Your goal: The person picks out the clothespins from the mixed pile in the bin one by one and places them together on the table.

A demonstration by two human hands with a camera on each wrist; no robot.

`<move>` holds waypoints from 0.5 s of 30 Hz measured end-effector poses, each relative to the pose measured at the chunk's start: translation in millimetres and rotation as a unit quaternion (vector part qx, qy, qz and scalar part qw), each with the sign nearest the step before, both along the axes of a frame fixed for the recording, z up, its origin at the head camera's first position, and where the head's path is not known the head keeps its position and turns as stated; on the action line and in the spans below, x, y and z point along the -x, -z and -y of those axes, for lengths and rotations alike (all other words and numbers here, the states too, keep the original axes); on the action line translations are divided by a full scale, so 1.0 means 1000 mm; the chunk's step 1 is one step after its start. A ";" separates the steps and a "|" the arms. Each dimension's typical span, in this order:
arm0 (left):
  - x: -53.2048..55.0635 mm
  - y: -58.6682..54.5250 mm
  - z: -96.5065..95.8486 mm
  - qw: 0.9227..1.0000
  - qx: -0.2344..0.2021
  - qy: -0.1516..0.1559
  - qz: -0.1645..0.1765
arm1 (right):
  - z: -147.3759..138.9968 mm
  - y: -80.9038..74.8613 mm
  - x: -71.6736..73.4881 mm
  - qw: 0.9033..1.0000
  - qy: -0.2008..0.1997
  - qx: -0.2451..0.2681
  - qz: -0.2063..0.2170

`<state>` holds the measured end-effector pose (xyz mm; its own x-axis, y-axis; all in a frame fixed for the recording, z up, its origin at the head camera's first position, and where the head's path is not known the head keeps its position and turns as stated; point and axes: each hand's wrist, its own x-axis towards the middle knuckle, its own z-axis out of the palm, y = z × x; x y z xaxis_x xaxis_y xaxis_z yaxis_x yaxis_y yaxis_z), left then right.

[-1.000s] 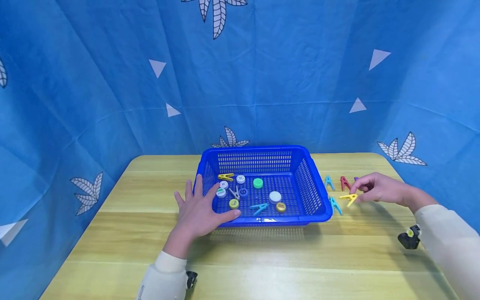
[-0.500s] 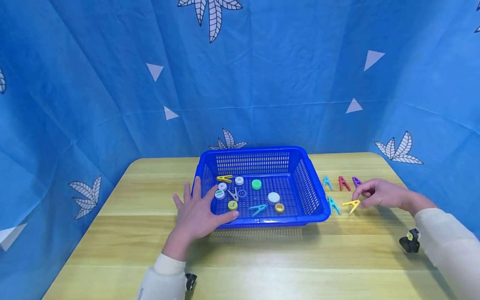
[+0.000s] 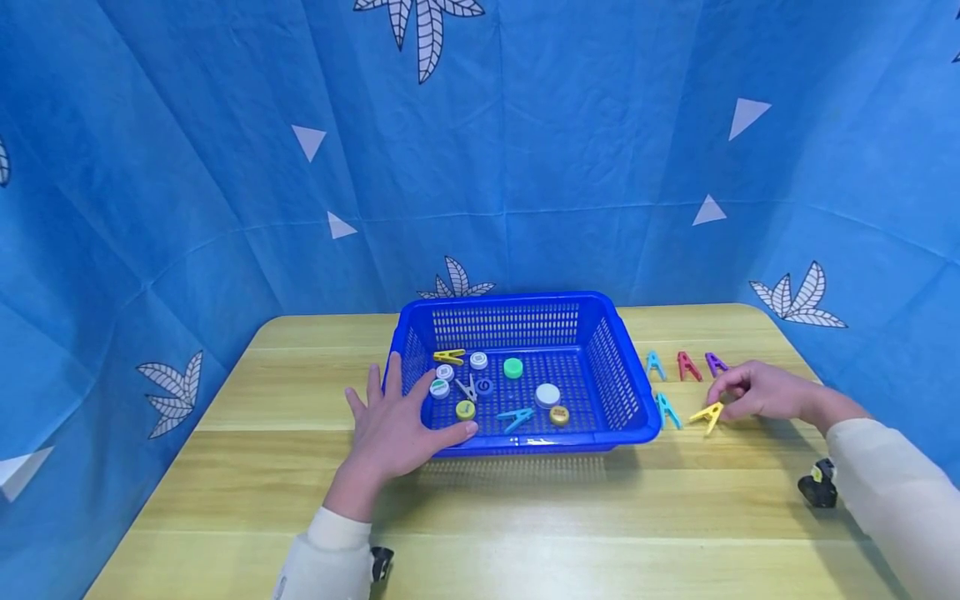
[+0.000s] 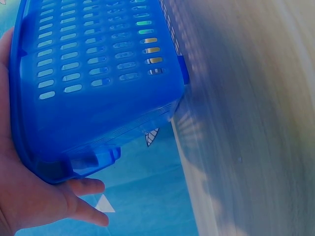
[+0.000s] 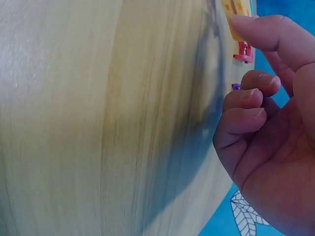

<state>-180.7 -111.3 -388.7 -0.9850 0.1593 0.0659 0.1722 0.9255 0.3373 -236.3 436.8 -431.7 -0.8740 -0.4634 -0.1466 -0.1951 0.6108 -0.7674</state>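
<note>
With thumb and index finger, my right hand [image 3: 768,392] pinches a yellow clothespin [image 3: 708,415], low at the table in front of a row of other clothespins. In the right wrist view only part of that yellow clothespin [image 5: 237,17] shows, at the top edge, and the other fingers are curled in. My left hand [image 3: 393,429] rests with spread, straight fingers on the near left corner of a blue plastic basket [image 3: 525,442]. The left wrist view has this hand [image 4: 34,196] along the basket's rim [image 4: 17,98].
Beside the basket's right wall lie two light blue clothespins, one at the back [image 3: 655,365], plus a red clothespin [image 3: 687,367] and a purple clothespin [image 3: 715,364]. Inside it are several bottle caps, including a green cap [image 3: 513,368], and a few clothespins. A blue curtain [image 3: 525,167] hangs behind.
The yellow clothespin has come down to the table in my right hand and turned slightly. The view shifted a little at first. My left hand stays on the basket corner.
</note>
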 end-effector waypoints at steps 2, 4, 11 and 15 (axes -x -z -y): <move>0.000 0.000 0.000 1.000 0.001 0.002 0.000 | 0.001 0.000 -0.001 1.000 0.003 -0.004 -0.001; 0.001 0.000 0.001 1.000 0.003 0.004 -0.001 | 0.002 0.001 -0.001 1.000 0.006 -0.009 -0.005; 0.002 0.000 0.002 1.000 0.003 0.004 -0.003 | 0.005 0.003 0.000 0.999 0.025 -0.022 -0.021; 0.002 0.000 0.002 1.000 0.002 0.006 0.001 | 0.005 0.002 -0.004 0.997 0.058 -0.026 -0.044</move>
<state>-182.3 -113.0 -389.2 -0.9832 0.1711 0.0634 0.1825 0.9247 0.3340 -232.8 431.5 -433.6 -0.9318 -0.3518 -0.0890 -0.1854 0.6724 -0.7166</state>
